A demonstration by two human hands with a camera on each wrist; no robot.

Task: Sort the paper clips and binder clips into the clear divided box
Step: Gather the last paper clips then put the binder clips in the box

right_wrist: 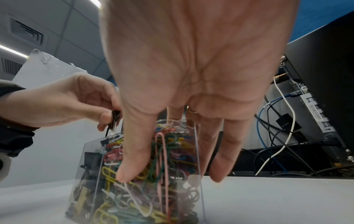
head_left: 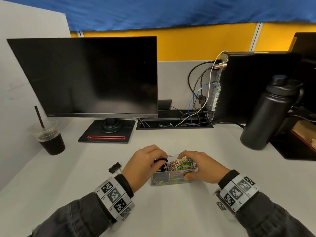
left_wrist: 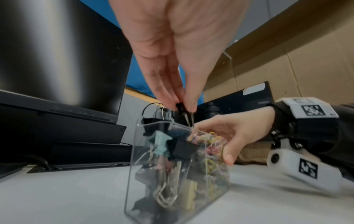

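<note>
The clear divided box [head_left: 160,183] stands on the white desk in front of me. Its right compartment is heaped with coloured paper clips [head_left: 181,165]; its left one holds binder clips [left_wrist: 184,149]. My left hand [head_left: 160,160] pinches a small black binder clip [left_wrist: 181,106] by its body, wire handles pointing down, just above the left compartment. My right hand [head_left: 186,167] grips the box from the right, thumb on the near wall and fingers [right_wrist: 220,166] on the far side. One more black binder clip [head_left: 115,167] lies on the desk left of my left wrist.
A dark monitor [head_left: 89,76] on its stand is behind the box. An iced drink cup with a straw [head_left: 49,137] stands at the far left, a black bottle [head_left: 266,113] at the right. Cables [head_left: 196,103] and a computer case [head_left: 253,82] are at the back right.
</note>
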